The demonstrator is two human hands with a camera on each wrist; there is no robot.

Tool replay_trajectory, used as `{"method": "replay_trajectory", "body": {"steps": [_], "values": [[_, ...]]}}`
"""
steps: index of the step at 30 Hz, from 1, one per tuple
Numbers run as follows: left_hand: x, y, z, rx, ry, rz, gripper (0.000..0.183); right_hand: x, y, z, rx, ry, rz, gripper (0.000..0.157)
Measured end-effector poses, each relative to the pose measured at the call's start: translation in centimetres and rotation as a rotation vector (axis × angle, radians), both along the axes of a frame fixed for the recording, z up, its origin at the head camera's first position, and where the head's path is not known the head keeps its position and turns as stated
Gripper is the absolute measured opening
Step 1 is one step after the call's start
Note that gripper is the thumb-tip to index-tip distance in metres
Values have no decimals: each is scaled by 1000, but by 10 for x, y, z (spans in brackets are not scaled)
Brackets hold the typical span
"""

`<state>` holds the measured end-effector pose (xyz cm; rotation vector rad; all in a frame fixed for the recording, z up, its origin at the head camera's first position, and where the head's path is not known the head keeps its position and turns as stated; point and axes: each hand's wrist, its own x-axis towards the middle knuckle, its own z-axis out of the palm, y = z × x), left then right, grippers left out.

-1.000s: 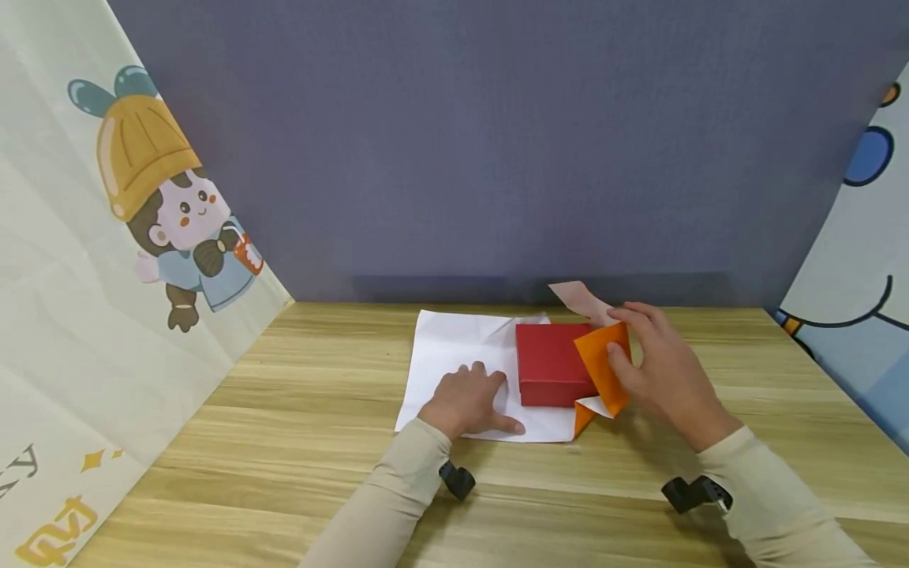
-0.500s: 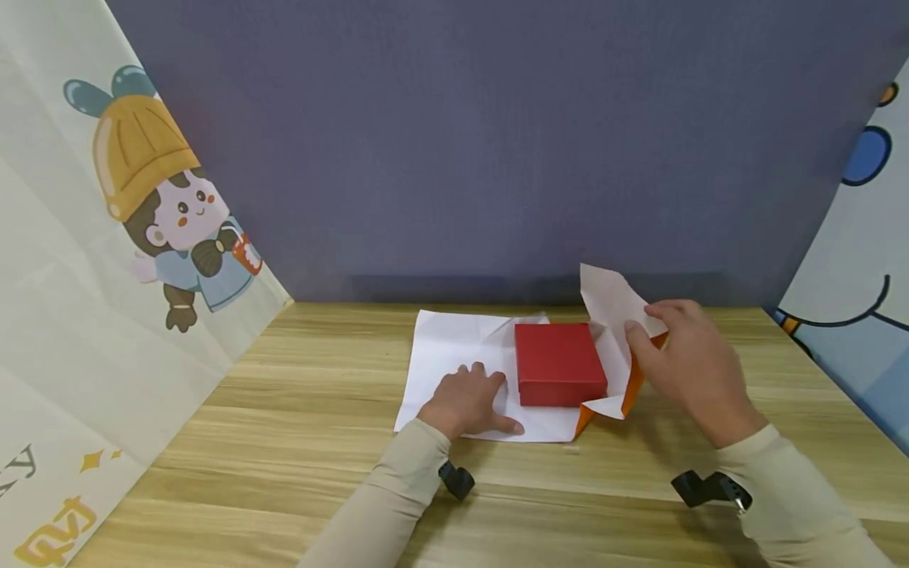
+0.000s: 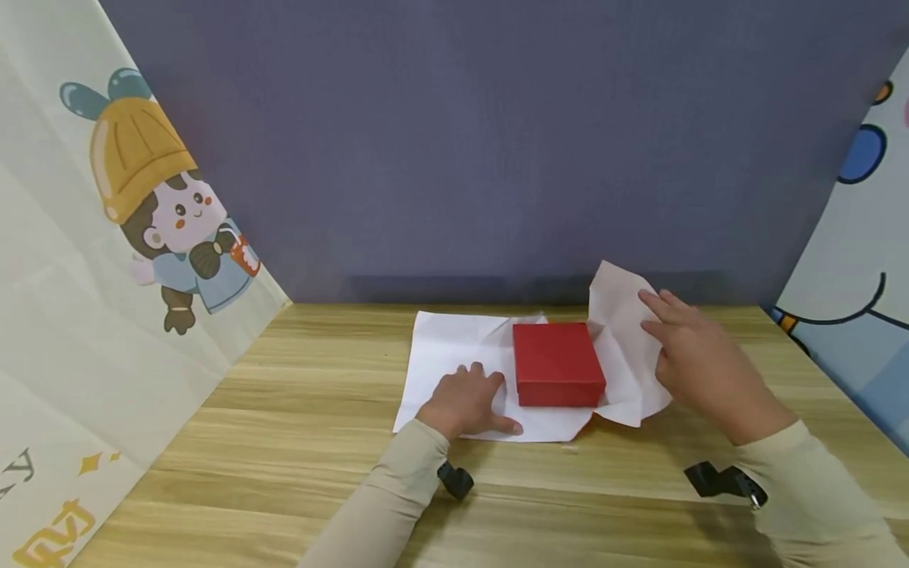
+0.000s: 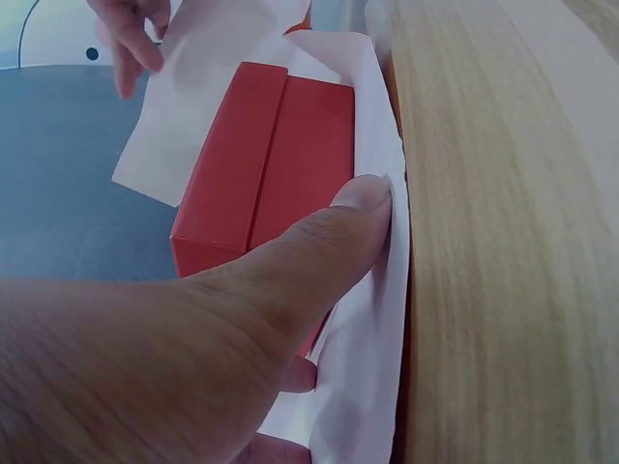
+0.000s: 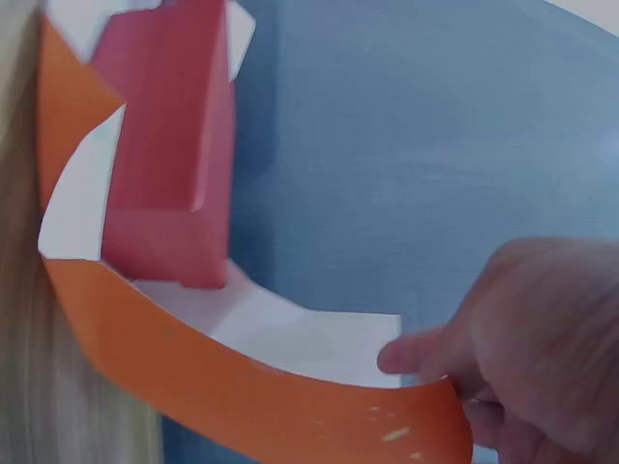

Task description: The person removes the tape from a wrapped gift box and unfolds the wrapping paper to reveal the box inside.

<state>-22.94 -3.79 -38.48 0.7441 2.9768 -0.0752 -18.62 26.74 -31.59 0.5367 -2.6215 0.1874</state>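
Observation:
A red box (image 3: 559, 364) sits on a creased sheet of paper (image 3: 440, 335), white inside and orange outside. My left hand (image 3: 466, 404) lies with spread fingers on the white side, left of the box. In the left wrist view its thumb (image 4: 319, 246) presses the paper near the front edge. My right hand (image 3: 710, 371) is at the raised right part of the sheet, its extended fingers touching the white face near the outer edge. In the right wrist view the orange face (image 5: 261, 387) bends outward below the right hand (image 5: 542, 338), hiding some fingers.
The wooden table (image 3: 284, 473) runs beneath everything. A dark grey panel (image 3: 454, 142) stands close behind the box. Printed cartoon sheets border the left (image 3: 57, 237) and right (image 3: 852, 315) sides.
My right hand has moved right and unfolded the paper's right part away from the box, showing its white face instead of orange. My left hand has stayed in place.

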Motion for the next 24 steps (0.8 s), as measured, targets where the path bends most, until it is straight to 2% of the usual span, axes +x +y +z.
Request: {"method": "replay_trajectory", "body": {"steps": [6,9,16,24], "values": [[1,-2,0,0,11,-5,77,-6,-4,-7,59,-46,73,37],[2,-3,-1,2,5,-4,77,-6,-4,-12,55,-52,77,37],[1,-2,0,-1,9,1,79,-6,-1,-19,88,-143,-11,43],[3,-3,1,2,-14,3,78,-6,4,-27,87,-409,-156,58]]}}
